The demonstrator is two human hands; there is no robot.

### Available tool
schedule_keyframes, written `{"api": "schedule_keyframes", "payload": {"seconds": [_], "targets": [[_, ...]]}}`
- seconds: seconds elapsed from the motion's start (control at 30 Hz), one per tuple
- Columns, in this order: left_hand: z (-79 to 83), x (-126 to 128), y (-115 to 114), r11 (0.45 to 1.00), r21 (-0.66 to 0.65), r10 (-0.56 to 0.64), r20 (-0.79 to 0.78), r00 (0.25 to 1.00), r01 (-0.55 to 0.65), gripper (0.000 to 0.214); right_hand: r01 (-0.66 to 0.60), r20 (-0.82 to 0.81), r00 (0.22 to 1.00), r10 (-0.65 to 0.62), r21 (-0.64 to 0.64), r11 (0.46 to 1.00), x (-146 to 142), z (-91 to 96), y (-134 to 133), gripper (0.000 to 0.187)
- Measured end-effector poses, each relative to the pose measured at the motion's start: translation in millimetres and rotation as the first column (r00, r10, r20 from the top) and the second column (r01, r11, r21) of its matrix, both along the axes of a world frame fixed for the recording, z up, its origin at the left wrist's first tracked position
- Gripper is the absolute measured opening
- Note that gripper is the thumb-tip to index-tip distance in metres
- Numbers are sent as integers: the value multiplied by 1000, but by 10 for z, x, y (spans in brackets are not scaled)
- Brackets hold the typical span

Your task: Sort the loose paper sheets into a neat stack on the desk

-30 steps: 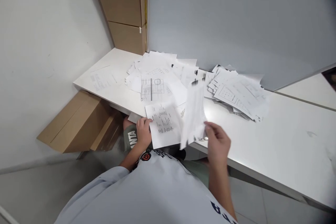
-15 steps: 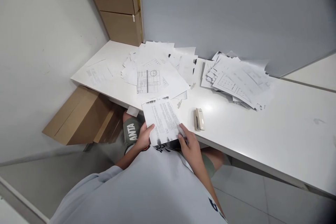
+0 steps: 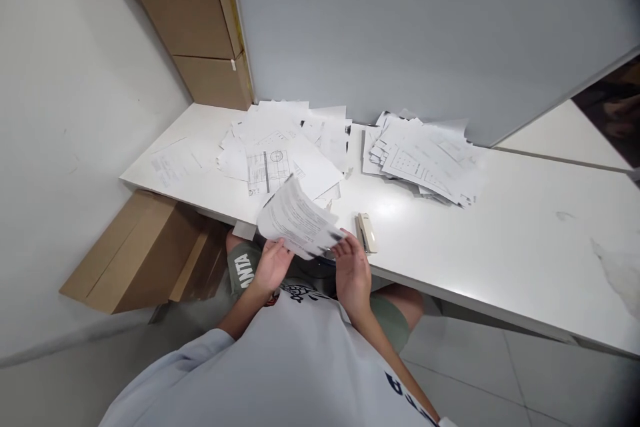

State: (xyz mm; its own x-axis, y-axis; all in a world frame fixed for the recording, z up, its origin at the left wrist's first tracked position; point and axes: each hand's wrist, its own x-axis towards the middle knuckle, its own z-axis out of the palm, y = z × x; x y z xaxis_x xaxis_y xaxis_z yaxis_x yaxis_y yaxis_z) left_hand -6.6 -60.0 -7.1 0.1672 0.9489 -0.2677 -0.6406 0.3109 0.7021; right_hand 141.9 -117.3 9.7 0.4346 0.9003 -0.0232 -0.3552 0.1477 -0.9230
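Both hands hold a small sheaf of printed sheets (image 3: 296, 219) at the near edge of the white desk (image 3: 500, 240). My left hand (image 3: 271, 265) grips the sheaf's lower left corner. My right hand (image 3: 352, 272) pinches its lower right edge. The sheets are lifted and bowed, their far ends fanning apart. A beige stapler (image 3: 367, 232) lies on the desk just right of my right hand, untouched.
Two loose heaps of printed paper lie further back: the left paper heap (image 3: 280, 147) and the right paper heap (image 3: 425, 157). A grey partition (image 3: 400, 27) backs the desk. Cardboard boxes (image 3: 195, 27) stand in the corner; a flat carton (image 3: 135, 253) lies under the desk.
A second ago my right hand swung a sheet over from the right. It joined the sheet under my left hand, uncovering the stapler, and both hands now lift the sheaf off the desk.
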Motion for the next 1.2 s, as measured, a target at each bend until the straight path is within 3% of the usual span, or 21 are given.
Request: {"api": "schedule_keyframes", "payload": {"seconds": [0.13, 0.27, 0.4, 0.53, 0.63, 0.77, 0.97, 1.1, 1.2], "targets": [[113, 61, 187, 995, 93, -43, -17, 999, 44, 24, -38, 107, 994, 30, 78, 996, -55, 38, 204, 51], [90, 178, 241, 984, 97, -146, -27, 989, 148, 17, 64, 150, 986, -69, 40, 997, -40, 37, 347, 29], [2, 74, 310, 995, 100, -17, -63, 998, 23, 21, 210, 232, 949, -214, 40, 977, 118, 47, 358, 26], [15, -256, 459, 958, 270, 145, -158, 977, -98, 56, 307, 254, 919, -303, 25, 951, 231, 43, 342, 28], [21, -457, 554, 935, 349, 190, -335, 923, -66, 64, 280, 268, 924, -273, 11, 960, 213, 10, 374, 27], [-43, -512, 664, 920, 392, 199, -493, 847, 12, 55, 255, 292, 922, -255, 40, 966, 126, -96, 462, 29], [-153, -425, 783, 905, 423, 238, -416, 878, -44, 49, 259, 272, 922, -274, 91, 962, 49, -250, 463, 30], [-169, -417, 842, 893, 442, 266, -363, 893, -86, 40, 286, 350, 874, -339, 195, 938, 58, -316, 428, 25], [-169, -405, 906, 884, 455, 286, -337, 897, -110, 38, 263, 404, 860, -311, 173, 949, 55, -425, 417, 34]]}}
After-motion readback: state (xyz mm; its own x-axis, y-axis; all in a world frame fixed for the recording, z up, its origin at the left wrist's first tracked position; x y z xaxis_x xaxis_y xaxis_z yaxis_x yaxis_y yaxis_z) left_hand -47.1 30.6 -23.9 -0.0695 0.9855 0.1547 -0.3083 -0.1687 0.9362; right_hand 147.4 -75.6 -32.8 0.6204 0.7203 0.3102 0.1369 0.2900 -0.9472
